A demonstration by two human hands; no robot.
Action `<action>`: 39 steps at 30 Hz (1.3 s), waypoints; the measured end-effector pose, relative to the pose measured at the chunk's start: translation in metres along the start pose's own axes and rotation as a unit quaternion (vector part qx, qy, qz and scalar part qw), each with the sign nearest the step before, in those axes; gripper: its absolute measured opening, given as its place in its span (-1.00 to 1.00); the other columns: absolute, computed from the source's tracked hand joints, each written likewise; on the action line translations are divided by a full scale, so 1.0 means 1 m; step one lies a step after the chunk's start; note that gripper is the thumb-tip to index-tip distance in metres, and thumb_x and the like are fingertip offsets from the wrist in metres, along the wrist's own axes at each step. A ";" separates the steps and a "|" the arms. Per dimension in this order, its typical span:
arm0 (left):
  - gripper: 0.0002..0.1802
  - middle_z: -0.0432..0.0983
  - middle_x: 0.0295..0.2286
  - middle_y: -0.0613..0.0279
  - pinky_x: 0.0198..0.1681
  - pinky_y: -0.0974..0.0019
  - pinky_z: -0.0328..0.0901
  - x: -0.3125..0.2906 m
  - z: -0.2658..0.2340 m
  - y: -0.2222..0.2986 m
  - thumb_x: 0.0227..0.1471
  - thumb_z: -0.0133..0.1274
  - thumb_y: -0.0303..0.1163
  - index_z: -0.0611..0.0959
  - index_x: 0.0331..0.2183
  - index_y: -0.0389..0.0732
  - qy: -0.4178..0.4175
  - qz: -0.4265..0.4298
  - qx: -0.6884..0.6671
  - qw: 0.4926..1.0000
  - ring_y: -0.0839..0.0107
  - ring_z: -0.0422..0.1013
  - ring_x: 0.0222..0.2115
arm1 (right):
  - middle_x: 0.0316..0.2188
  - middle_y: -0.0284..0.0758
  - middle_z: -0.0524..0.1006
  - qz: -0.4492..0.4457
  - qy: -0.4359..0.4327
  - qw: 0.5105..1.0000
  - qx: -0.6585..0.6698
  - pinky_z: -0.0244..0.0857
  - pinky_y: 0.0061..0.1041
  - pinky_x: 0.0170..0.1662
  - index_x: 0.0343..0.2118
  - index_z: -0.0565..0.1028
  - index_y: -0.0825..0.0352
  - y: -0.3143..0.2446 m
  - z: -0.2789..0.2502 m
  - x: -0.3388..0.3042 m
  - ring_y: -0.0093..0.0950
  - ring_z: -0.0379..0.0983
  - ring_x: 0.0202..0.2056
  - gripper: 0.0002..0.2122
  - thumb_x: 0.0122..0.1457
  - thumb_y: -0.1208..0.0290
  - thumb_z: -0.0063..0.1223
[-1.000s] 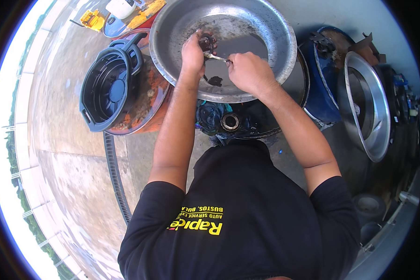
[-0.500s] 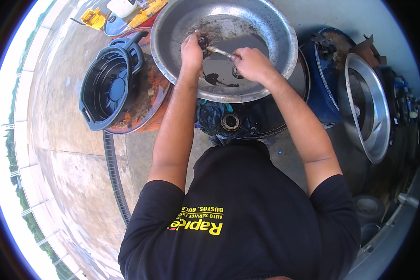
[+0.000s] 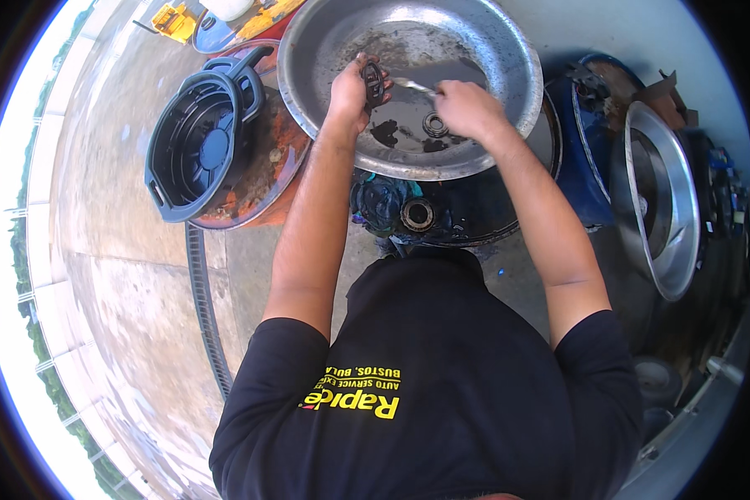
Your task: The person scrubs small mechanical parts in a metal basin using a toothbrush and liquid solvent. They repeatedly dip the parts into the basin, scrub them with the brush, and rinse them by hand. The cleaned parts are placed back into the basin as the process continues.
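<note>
Over a wide metal basin [image 3: 521,92], my left hand [image 3: 348,96] grips a dark, greasy metal part [image 3: 374,85] with openings in it. My right hand [image 3: 468,110] is closed around a slim, pale tool like a brush [image 3: 412,84]. The tool's far end points left at the dark part and lies close to it; whether they touch, I cannot tell. Below the right hand, a ring-shaped bearing [image 3: 435,125] lies in the shallow, dark liquid on the basin's floor. Dark patches [image 3: 384,132] show beside it.
The basin rests on a dark drum [image 3: 492,208]. To the left, a black drain pan [image 3: 171,158] sits on an orange drum [image 3: 267,187]. A blue drum [image 3: 579,158] and a second metal basin [image 3: 682,217] stand right. A floor grate [image 3: 204,308] runs at lower left.
The dark part in my left hand has turned to show more of its face. My right hand and the tool have shifted right, a little away from it. The view has shifted slightly.
</note>
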State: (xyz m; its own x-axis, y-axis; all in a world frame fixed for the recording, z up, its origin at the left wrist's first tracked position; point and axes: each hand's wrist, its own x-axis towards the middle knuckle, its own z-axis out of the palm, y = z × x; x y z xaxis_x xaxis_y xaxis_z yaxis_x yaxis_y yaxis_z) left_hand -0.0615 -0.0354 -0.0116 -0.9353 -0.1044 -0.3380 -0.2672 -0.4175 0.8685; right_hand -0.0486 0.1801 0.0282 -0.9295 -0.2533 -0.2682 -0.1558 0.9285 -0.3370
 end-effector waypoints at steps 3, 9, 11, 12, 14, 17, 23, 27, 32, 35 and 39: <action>-0.54 0.63 -0.32 0.04 -0.29 0.13 0.51 0.008 0.001 -0.006 0.44 -0.26 -0.15 0.60 -0.02 -0.28 -0.008 0.020 0.053 0.998 0.22 0.59 -0.36 | -0.07 -0.04 0.67 -0.053 0.018 0.998 -0.003 0.49 -0.07 0.10 0.00 0.64 0.24 -0.030 -0.007 -0.026 -0.08 0.63 0.01 -0.68 0.31 0.31 -0.07; -0.56 0.61 -0.35 0.06 -0.49 0.24 0.49 -0.001 0.011 -0.002 0.42 -0.20 -0.16 0.61 -0.08 -0.31 0.000 0.017 0.124 0.992 0.30 0.57 -0.48 | -0.33 -0.14 0.64 -0.164 0.241 0.948 -0.126 0.57 -0.15 -0.19 0.00 0.63 0.23 -0.014 0.005 -0.008 -0.19 0.67 -0.16 -0.73 0.31 0.37 0.01; -0.55 0.62 -0.35 0.05 -0.50 0.25 0.48 -0.003 0.013 0.003 0.43 -0.22 -0.16 0.63 -0.10 -0.31 0.009 0.016 0.121 0.993 0.29 0.58 -0.47 | -0.33 -0.15 0.64 -0.208 0.307 0.916 -0.151 0.57 -0.15 -0.18 0.02 0.62 0.23 -0.007 0.012 -0.006 -0.18 0.67 -0.17 -0.72 0.33 0.35 0.01; -0.55 0.62 -0.35 0.05 -0.49 0.25 0.49 -0.005 0.013 0.006 0.43 -0.22 -0.16 0.63 -0.12 -0.31 0.008 0.013 0.118 0.993 0.30 0.58 -0.47 | -0.34 -0.15 0.63 -0.231 0.339 0.897 -0.163 0.58 -0.16 -0.18 0.03 0.62 0.23 -0.007 0.013 -0.006 -0.17 0.67 -0.18 -0.72 0.33 0.34 0.01; -0.55 0.62 -0.37 0.07 -0.50 0.25 0.48 -0.008 0.012 0.009 0.42 -0.19 -0.15 0.65 -0.13 -0.32 0.009 0.024 0.122 0.992 0.32 0.57 -0.48 | -0.34 -0.14 0.63 -0.165 0.233 0.954 -0.094 0.57 -0.15 -0.18 0.01 0.63 0.24 -0.011 0.014 -0.012 -0.17 0.67 -0.20 -0.72 0.33 0.33 0.01; -0.55 0.62 -0.38 0.10 -0.50 0.26 0.46 -0.011 0.012 0.009 0.38 -0.14 -0.16 0.67 -0.14 -0.33 0.008 0.061 0.133 0.989 0.36 0.54 -0.50 | -0.38 -0.12 0.64 -0.080 0.098 0.992 0.014 0.57 -0.13 -0.16 -0.05 0.67 0.26 -0.027 0.006 -0.024 -0.15 0.68 -0.20 -0.72 0.33 0.32 0.00; -0.56 0.65 -0.36 0.08 -0.37 0.25 0.48 -0.007 0.003 0.004 0.39 -0.14 -0.21 0.69 -0.12 -0.36 -0.039 0.128 0.065 0.989 0.31 0.58 -0.43 | -0.67 -0.43 0.34 -0.025 -0.185 0.901 0.391 -0.08 -0.41 -0.62 -0.17 0.69 0.45 -0.024 -0.009 -0.013 -0.57 0.06 -0.72 -0.67 0.32 0.27 0.02; -0.57 0.65 -0.36 0.06 -0.35 0.22 0.51 -0.004 0.004 0.002 0.38 -0.15 -0.24 0.68 -0.11 -0.38 -0.045 0.130 0.026 0.990 0.28 0.60 -0.42 | -0.60 -0.32 0.51 -0.063 -0.141 0.931 0.332 0.29 -0.33 -0.52 -0.13 0.70 0.35 -0.016 -0.005 -0.007 -0.43 0.46 -0.58 -0.71 0.32 0.27 0.03; -0.50 0.68 -0.29 -0.05 -0.30 0.17 0.54 0.001 -0.006 0.001 0.41 -0.26 -0.21 0.65 -0.04 -0.39 -0.026 0.135 0.101 0.985 0.21 0.63 -0.35 | -0.39 -0.24 0.68 -0.112 0.110 0.984 -0.082 0.60 -0.22 -0.17 -0.05 0.67 0.22 -0.032 0.009 -0.022 -0.28 0.71 -0.14 -0.74 0.36 0.28 0.01; -0.51 0.68 -0.32 -0.03 -0.35 0.21 0.52 0.002 -0.001 0.003 0.40 -0.25 -0.22 0.64 -0.04 -0.40 -0.014 0.058 0.113 0.992 0.23 0.64 -0.36 | -0.34 -0.24 0.64 -0.135 0.245 0.949 -0.147 0.60 -0.20 -0.23 -0.08 0.62 0.23 -0.033 0.009 -0.015 -0.25 0.69 -0.24 -0.78 0.38 0.39 -0.06; -0.50 0.67 -0.27 -0.07 -0.37 0.13 0.55 0.020 -0.019 -0.002 0.41 -0.25 -0.18 0.63 -0.05 -0.39 -0.076 0.104 0.241 0.962 0.20 0.64 -0.35 | -0.31 -0.21 0.63 -0.182 0.346 0.906 -0.160 0.58 -0.15 -0.26 -0.14 0.61 0.24 -0.025 0.027 -0.012 -0.20 0.68 -0.28 -0.81 0.31 0.38 -0.03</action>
State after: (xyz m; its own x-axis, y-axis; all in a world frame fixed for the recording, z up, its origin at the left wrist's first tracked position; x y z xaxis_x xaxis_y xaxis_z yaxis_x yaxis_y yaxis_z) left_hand -0.0752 -0.0539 -0.0271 -0.9934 0.0088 -0.1144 -0.1135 0.0687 0.9912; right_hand -0.0242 0.1524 0.0162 -0.7667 -0.4311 0.4758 -0.4805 0.8767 0.0201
